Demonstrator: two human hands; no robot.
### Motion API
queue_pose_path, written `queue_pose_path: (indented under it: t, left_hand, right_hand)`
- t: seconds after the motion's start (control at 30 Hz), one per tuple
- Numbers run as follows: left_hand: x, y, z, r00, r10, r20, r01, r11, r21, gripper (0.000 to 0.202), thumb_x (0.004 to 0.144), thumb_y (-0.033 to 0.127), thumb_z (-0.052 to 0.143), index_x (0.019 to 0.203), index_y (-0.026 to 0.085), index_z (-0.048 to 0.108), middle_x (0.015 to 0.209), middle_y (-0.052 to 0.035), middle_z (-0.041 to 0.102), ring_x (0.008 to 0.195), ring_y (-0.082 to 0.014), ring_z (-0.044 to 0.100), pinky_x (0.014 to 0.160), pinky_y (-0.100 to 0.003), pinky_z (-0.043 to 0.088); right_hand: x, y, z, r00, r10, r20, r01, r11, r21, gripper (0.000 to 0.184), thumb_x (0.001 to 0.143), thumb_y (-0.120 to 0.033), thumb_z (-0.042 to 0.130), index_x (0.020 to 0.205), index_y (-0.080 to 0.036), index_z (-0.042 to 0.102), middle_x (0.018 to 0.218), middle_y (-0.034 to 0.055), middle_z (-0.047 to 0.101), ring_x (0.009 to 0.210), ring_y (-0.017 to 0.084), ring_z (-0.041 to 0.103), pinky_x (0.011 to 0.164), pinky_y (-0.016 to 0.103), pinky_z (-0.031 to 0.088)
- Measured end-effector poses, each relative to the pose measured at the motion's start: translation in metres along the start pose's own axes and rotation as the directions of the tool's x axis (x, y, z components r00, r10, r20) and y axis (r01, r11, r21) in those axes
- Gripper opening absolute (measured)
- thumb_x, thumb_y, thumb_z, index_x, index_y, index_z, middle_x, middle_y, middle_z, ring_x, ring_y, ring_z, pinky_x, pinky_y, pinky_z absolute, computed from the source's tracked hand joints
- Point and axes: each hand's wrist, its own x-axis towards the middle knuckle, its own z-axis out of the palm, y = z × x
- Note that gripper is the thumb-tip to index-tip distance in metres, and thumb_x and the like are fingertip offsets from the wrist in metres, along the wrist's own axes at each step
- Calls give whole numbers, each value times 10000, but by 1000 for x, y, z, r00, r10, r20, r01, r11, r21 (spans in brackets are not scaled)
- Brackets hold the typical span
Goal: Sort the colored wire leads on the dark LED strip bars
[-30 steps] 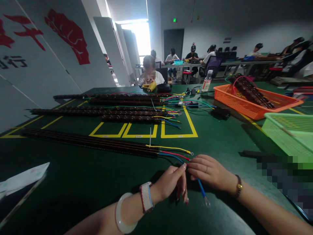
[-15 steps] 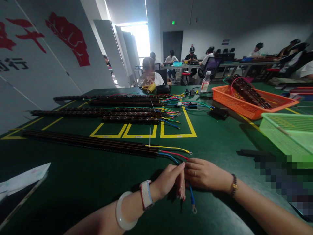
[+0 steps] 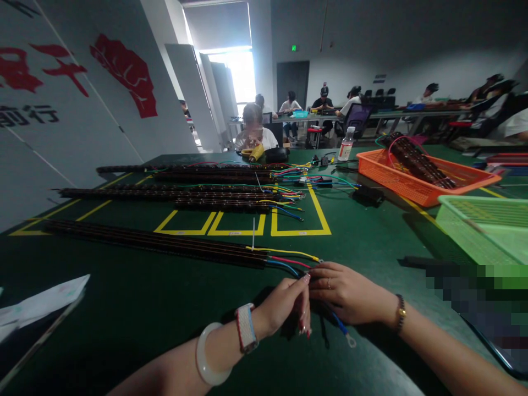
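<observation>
The left hand [image 3: 278, 308] is pinching the blue wire [image 3: 284, 265] between thumb and fingertips, its other fingers hanging downward. The right hand [image 3: 348, 291] is closing palm-down over the same wire, its fingertips meeting the left thumb; its own thumb is hiding underneath, so the exact grip is not showing. The wire's ring terminal [image 3: 351, 341] is sticking out below the right palm, above the green counter [image 3: 185, 319]. A watch band [image 3: 246, 327] and a pale bangle [image 3: 201, 352] are circling the left wrist and forearm, and a dark bracelet [image 3: 399, 314] the right wrist. The blue wire is coming from the right end of a long black strip bundle [image 3: 165, 243], where a red wire [image 3: 289, 260] and a yellow wire [image 3: 289, 251] are also running toward the right hand. A white cable tie [image 3: 253, 231] is standing up near that end. Beyond, more dark strips [image 3: 223, 193] are lying by yellow tape outlines [image 3: 284, 233]. To the right, a green basket [image 3: 462, 225] and an orange basket [image 3: 404, 187] are sitting near a bottle [image 3: 346, 146]. A person [image 3: 268, 140] is sitting across the counter.
</observation>
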Motion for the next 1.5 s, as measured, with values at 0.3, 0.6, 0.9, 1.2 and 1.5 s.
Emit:
queue_pose_path:
  t: [0.3,0.6,0.9,1.2,1.5]
  left_hand:
    - [0,0,0,1000,10,16,-11,998,56,545,841,564,398,478,160,441,354,-3,475,325,-112,470,415,-243,421]
    - [1,-3,1,1000,24,9,-25,991,131,539,837,578,392,499,162,443,363,3,480,338,-112,482,408,-227,390]
    - [0,-3,3,999,36,31,-42,974,221,546,835,595,373,515,161,460,387,2,491,373,-117,504,438,-233,392]
    - [-2,-1,6,999,30,25,-35,965,261,545,814,622,376,531,164,462,388,1,500,392,-122,514,467,-246,413]
    - [0,-2,5,999,30,34,-37,973,228,533,811,600,405,515,160,458,390,-3,500,384,-127,518,479,-266,442]
  right_hand:
    - [-2,7,11,993,-11,-117,7,999,-32,377,831,-100,440,1149,-226,599,976,42,699,1103,181,532,984,390,359]
    - [-4,14,17,942,64,-330,-57,998,30,352,776,-70,424,1027,-194,638,967,76,674,971,181,570,871,375,424]
    - [-3,31,20,766,474,-433,-392,880,269,263,883,-230,476,1112,-200,603,1071,76,637,1006,194,560,900,386,433]
    - [19,43,27,785,566,-253,-433,793,429,363,922,-385,417,1131,-166,618,1094,102,651,985,214,592,880,387,449]
    - [43,53,32,847,515,131,-486,650,585,541,828,-595,456,681,-108,639,495,-25,505,427,78,422,429,199,332]
